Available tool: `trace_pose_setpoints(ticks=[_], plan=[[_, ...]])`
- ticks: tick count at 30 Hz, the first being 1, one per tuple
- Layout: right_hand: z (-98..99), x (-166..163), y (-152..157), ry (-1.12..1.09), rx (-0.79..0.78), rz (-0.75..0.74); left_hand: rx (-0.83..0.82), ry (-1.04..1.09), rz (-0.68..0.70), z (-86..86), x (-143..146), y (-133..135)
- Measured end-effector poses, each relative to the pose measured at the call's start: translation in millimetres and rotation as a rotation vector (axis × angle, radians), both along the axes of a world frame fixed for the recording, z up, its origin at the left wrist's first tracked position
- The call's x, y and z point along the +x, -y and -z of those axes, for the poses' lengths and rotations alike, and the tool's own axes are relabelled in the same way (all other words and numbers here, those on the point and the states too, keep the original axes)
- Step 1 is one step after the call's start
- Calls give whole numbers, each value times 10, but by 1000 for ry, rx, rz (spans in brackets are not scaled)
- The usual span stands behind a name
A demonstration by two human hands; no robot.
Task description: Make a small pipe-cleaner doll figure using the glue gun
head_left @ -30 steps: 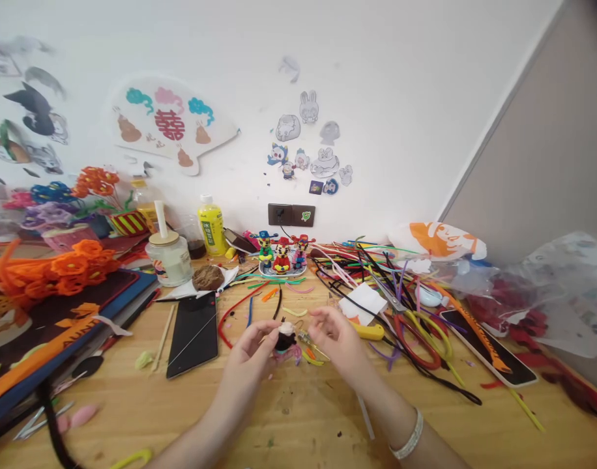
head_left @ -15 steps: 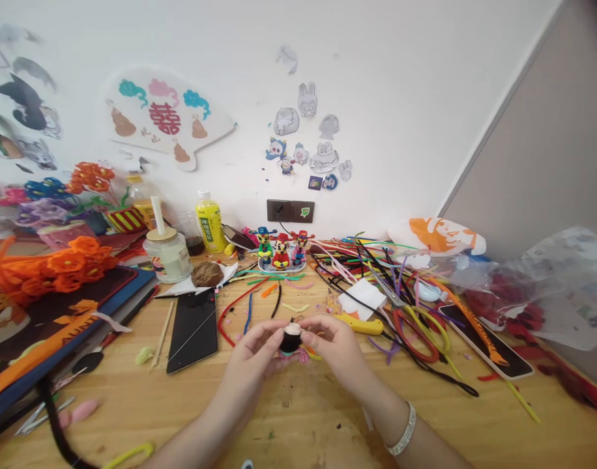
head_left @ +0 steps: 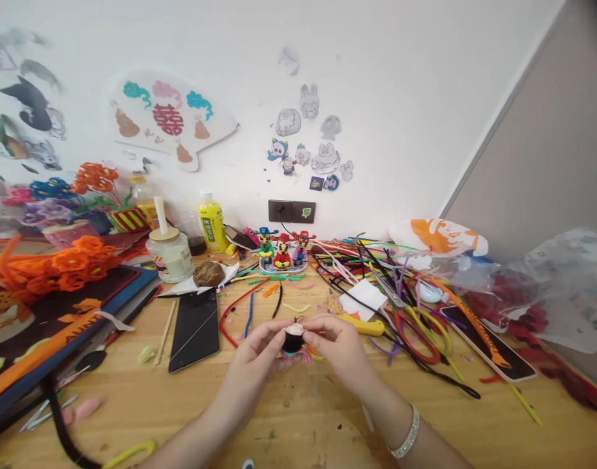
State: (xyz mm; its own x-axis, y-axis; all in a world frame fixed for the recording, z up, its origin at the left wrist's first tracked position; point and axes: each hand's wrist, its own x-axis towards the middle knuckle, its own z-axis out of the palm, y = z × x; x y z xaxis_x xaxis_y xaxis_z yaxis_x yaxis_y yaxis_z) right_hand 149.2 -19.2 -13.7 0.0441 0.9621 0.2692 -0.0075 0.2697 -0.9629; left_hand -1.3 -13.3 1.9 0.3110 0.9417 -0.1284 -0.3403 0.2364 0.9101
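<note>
Between my two hands, just above the wooden table point(head_left: 289, 423), is a small figure point(head_left: 293, 341) with a black front, a pale pinkish top and turquoise and pink parts below. Its exact kind is too small to tell. My left hand point(head_left: 257, 348) grips it from the left with thumb and fingers. From the right, my right hand point(head_left: 335, 345) pinches its upper edge; a bracelet point(head_left: 406, 432) circles that wrist. Beyond the hands, three colourful little figurines point(head_left: 283, 253) with winged hats stand on a small tray point(head_left: 303, 266) by the wall.
A black phone point(head_left: 195, 332) lies left of my hands. Scissors point(head_left: 416, 335) with red handles and a yellow-handled tool point(head_left: 364, 324) rest among many pipe cleaners point(head_left: 362, 251) on the right. Orange fuzzy flowers point(head_left: 68, 264), a jar point(head_left: 169, 257) and a yellow bottle point(head_left: 211, 225) stand at the left.
The whole view has shifted slightly, with everything a little further right. Both hands keep their hold on the small figure, whose black front looks slightly turned.
</note>
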Motion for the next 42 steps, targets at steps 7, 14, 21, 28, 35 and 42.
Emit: trace_pose_setpoints(ticks=[7,14,21,28,35,42], plan=[[-13,-13,1,-10,12,37,49,-110,-22,-3,-3,5],[-6,-18,11,-19,-10,33,102,-92,12,-21,-15,8],[2,-34,11,-13,-6,27,116,-125,-10,-35,-13,-10],[28,-25,5,-12,27,3,118,-200,-43,-28,-21,-10],[41,-33,3,-29,28,-17,127,-241,-38,-50,-42,-12],[3,-61,30,-48,6,-22,73,-227,-49,-39,-44,-28]])
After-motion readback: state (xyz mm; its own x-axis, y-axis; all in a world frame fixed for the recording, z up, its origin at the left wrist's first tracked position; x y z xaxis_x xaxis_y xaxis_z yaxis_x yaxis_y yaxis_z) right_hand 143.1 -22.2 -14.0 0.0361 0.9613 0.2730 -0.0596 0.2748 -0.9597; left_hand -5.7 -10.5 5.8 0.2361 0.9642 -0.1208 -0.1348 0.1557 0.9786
